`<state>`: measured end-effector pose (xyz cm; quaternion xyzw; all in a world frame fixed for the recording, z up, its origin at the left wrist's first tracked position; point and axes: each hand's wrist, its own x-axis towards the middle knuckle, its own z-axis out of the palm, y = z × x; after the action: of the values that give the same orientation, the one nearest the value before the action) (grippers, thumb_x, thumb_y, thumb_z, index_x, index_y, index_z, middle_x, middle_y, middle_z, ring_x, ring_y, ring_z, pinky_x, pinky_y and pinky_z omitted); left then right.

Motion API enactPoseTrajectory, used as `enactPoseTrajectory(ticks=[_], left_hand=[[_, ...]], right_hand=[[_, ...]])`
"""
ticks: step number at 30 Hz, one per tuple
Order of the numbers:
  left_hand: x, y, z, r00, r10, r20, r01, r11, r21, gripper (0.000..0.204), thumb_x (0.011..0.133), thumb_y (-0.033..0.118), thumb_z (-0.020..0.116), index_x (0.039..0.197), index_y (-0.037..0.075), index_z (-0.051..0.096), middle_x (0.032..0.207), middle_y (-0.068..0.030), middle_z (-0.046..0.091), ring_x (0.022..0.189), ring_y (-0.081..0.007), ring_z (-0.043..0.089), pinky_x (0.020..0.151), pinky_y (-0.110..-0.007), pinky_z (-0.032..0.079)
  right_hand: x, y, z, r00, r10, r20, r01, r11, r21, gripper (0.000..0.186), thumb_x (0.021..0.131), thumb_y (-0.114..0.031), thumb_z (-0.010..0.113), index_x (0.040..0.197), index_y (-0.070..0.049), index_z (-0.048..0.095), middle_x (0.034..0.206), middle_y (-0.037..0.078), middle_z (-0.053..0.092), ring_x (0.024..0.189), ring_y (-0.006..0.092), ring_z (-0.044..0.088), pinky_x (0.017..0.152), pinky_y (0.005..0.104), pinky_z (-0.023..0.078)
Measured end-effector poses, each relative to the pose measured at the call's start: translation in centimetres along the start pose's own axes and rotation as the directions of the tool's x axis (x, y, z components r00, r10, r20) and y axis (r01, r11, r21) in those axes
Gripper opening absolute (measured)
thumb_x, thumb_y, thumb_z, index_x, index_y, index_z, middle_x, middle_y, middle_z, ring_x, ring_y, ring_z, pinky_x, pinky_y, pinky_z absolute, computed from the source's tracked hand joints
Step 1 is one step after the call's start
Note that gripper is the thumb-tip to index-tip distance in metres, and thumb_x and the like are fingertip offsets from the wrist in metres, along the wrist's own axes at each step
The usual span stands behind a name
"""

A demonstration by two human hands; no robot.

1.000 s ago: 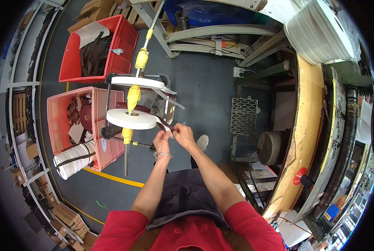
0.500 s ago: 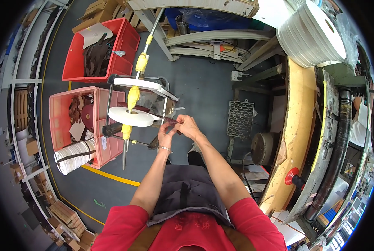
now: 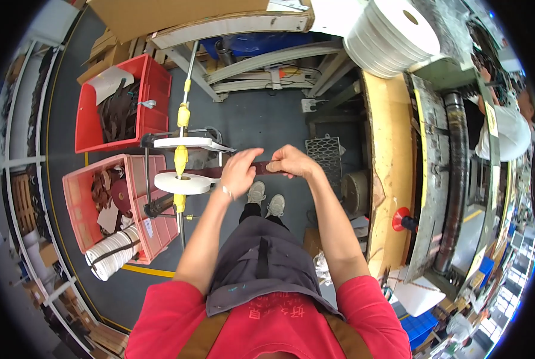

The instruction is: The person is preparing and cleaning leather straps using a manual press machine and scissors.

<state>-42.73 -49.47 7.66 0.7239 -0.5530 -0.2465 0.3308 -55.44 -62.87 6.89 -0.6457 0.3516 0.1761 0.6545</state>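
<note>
Currently, the right hand (image 3: 293, 163) pinches the dark red strip (image 3: 261, 168); the left hand (image 3: 238, 172) (fingers extended, thumb apart) overlies it, near the nearer white reel's (image 3: 189, 186) right edge.

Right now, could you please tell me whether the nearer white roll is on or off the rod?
On: the nearer white roll has the yellow-wrapped rod running through its central hole, showing on both sides.

I've got cardboard (image 3: 183, 13) at 11 o'clock on my feed, red bin (image 3: 158, 87) at 10, metal mesh panel (image 3: 328, 151) just past 2, dark roller (image 3: 451, 179) at 3, blue crate (image 3: 420, 328) between 4 and 5.
</note>
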Motion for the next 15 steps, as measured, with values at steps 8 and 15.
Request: enactPoseTrajectory(ticks=[8, 15], left_hand=[[5.2, 0.6, -2.0, 0.667, -0.018, 0.745, 0.511, 0.739, -0.439, 0.009, 0.076, 0.006, 0.057, 0.082, -0.001, 0.056, 0.07, -0.0023, 0.058, 0.064, -0.0075, 0.053, 0.061, -0.022, 0.043], [6.4, 5.3, -2.5, 0.569, 0.09, 0.818, 0.551, 0.697, -0.46, 0.01, 0.077, 0.007, 0.058, 0.084, -0.001, 0.056, 0.074, -0.0038, 0.059, 0.066, -0.0083, 0.055, 0.064, -0.022, 0.045]], right_hand=[[-6.5, -2.2, -1.4, 0.951, -0.144, -0.273, 0.176, 0.979, 0.098, 0.024, 0.069, -0.022, 0.064, 0.075, 0.0, 0.06, 0.065, 0.005, 0.058, 0.058, 0.0122, 0.053, 0.055, 0.0252, 0.043], [-10.9, -0.4, -0.5, 0.829, -0.146, -0.54, 0.39, 0.843, 0.371, 0.009, 0.074, -0.008, 0.062, 0.077, 0.0, 0.058, 0.066, 0.0, 0.057, 0.056, 0.0057, 0.05, 0.052, 0.0195, 0.041]])
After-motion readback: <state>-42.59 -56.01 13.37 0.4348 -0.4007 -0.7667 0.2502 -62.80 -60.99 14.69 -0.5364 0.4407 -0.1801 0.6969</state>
